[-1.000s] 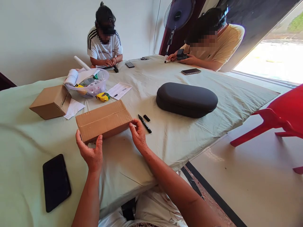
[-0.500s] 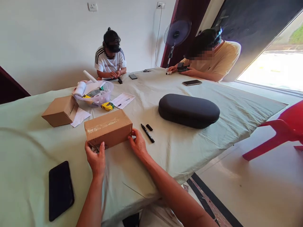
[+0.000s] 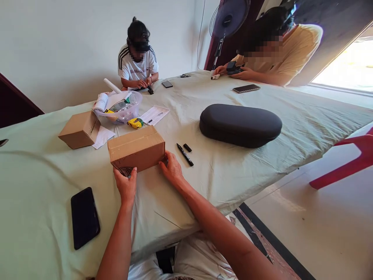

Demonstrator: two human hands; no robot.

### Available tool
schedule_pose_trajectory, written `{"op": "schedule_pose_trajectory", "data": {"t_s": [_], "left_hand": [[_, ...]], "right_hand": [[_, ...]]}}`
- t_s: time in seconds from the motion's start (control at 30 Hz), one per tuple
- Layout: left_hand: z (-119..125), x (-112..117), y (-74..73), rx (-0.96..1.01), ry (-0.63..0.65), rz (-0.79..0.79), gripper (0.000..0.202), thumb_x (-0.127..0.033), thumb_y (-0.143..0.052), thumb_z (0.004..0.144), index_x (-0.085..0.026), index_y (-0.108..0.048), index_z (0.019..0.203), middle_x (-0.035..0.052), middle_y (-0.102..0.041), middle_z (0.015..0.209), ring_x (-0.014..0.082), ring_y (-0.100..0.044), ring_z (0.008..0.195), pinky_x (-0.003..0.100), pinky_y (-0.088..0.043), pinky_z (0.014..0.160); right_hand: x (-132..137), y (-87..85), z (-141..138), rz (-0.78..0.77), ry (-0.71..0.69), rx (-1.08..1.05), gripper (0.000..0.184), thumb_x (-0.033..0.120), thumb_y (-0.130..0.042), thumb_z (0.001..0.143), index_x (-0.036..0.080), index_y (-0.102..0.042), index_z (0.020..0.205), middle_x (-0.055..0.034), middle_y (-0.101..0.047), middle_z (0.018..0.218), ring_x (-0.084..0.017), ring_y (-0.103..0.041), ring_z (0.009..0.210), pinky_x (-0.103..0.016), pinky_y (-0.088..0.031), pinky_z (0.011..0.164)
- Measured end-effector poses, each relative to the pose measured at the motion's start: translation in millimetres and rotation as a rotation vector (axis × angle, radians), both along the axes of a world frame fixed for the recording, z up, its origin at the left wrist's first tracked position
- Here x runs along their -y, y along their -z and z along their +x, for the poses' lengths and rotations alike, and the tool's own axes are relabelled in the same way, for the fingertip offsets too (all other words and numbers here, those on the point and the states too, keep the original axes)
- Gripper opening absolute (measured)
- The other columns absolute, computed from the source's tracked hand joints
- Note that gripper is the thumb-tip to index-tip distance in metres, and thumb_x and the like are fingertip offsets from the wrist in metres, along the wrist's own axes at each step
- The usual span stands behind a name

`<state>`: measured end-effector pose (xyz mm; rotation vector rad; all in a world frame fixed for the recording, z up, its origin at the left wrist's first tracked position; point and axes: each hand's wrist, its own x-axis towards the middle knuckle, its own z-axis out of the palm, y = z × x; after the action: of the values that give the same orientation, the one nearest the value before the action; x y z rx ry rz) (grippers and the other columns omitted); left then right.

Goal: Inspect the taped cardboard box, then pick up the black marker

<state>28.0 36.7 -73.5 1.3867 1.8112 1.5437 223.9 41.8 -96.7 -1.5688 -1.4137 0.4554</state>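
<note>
A taped brown cardboard box [image 3: 136, 149] lies on the pale green tablecloth [image 3: 221, 175] in front of me. My left hand [image 3: 126, 186] pinches something dark at the box's near left bottom corner. My right hand [image 3: 171, 170] rests against the box's near right corner, fingers curled on its edge. An uncapped black marker [image 3: 185, 154] and its cap [image 3: 187, 147] lie just right of my right hand.
A black phone [image 3: 84, 217] lies near left. A second cardboard box [image 3: 79, 129], a clear bowl of items [image 3: 119, 107], a yellow tape measure [image 3: 135, 123] and a paper sheet [image 3: 154, 115] sit behind. A black oval case [image 3: 240, 125] lies right. Two people sit opposite. A red chair [image 3: 346, 159] stands right.
The box has been turned and set lower on the cloth, closer to me. My left hand moved from its left end to pinch at its bottom corner; the view shifted.
</note>
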Motion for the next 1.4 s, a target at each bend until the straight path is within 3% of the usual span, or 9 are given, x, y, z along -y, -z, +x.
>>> {"op": "schedule_pose_trajectory", "data": {"t_s": [0.37,0.73,1.03,1.17,1.4], "left_hand": [[-3.5,-2.3,-2.5,-0.037,-0.028,0.011,0.073,-0.036,-0.076,0.071,-0.017,-0.047,0.135,0.0166,-0.059,0.131,0.0302,-0.058,0.123,0.046,-0.044,0.106],[-1.6,1.1,-9.5,-0.227,-0.131,0.053,0.068,-0.052,-0.069,0.078,-0.014,-0.052,0.133,0.018,-0.059,0.123,0.0345,-0.056,0.12,0.052,-0.044,0.105],[-9.9,-1.2,-19.9,-0.124,0.026,0.011,0.064,-0.044,-0.072,0.073,-0.015,-0.052,0.126,0.015,-0.059,0.121,0.0316,-0.058,0.115,0.051,-0.045,0.104],[-14.7,5.4,-12.1,-0.122,0.069,0.058,0.062,-0.047,-0.07,0.076,-0.017,-0.053,0.128,0.0143,-0.06,0.123,0.0298,-0.058,0.116,0.049,-0.045,0.105],[-18.3,15.0,0.8,-0.082,0.012,0.107,0.075,-0.054,-0.071,0.076,-0.014,-0.051,0.135,0.0182,-0.061,0.126,0.0294,-0.062,0.115,0.043,-0.05,0.101]], "right_hand": [[0.9,-6.9,-0.8,-0.005,-0.01,-0.092,0.045,0.024,-0.061,0.078,0.023,-0.056,0.123,-0.0083,-0.065,0.112,-0.023,-0.064,0.099,-0.039,-0.051,0.083],[3.4,-17.2,-4.3,0.232,0.037,-0.156,0.044,0.035,-0.064,0.081,0.023,-0.058,0.123,-0.008,-0.067,0.104,-0.024,-0.063,0.094,-0.039,-0.052,0.082],[2.0,-17.4,-4.7,0.24,0.045,-0.198,0.041,0.038,-0.062,0.082,0.021,-0.059,0.12,-0.0079,-0.066,0.101,-0.023,-0.063,0.091,-0.037,-0.051,0.079],[1.8,-15.9,-5.3,0.225,0.055,-0.213,0.038,0.04,-0.061,0.083,0.02,-0.061,0.116,-0.0077,-0.065,0.099,-0.021,-0.062,0.087,-0.035,-0.051,0.075],[7.2,-18.4,-4.3,0.266,0.019,-0.253,0.038,0.041,-0.061,0.086,0.022,-0.059,0.118,-0.004,-0.063,0.092,-0.019,-0.061,0.083,-0.033,-0.051,0.071]]}}
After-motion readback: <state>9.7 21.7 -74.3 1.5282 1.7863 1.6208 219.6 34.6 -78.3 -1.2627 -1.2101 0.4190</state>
